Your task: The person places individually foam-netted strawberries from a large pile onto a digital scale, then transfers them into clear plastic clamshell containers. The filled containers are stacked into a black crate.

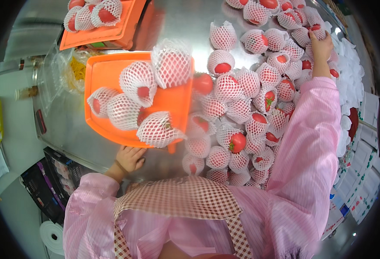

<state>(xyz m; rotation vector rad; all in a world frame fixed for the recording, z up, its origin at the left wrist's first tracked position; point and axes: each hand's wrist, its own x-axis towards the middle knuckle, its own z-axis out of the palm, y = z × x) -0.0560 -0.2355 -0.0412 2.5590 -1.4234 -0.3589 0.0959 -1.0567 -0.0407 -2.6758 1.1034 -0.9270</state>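
Note:
At the far right of the pile, my right hand [321,47] has its fingers around a tomato in a white foam net [317,31]. My left hand [130,158] lies by the near edge of an orange tray [164,102] and holds nothing; whether its fingertips touch the rim is hard to tell. Several net-wrapped tomatoes sit on this tray, among them one at the near right corner [157,129]. Another at the far right corner [172,64] appears inside a clear plastic bag. A bare-looking tomato [203,83] lies just right of the tray.
Many net-wrapped tomatoes [238,110] cover the metal table [68,129]. White foam nets [350,71] are heaped at the right edge. A second orange tray [96,35] holds more tomatoes. A clear bag with yellow bands [77,69] lies left, and a foam roll [51,238] stands below.

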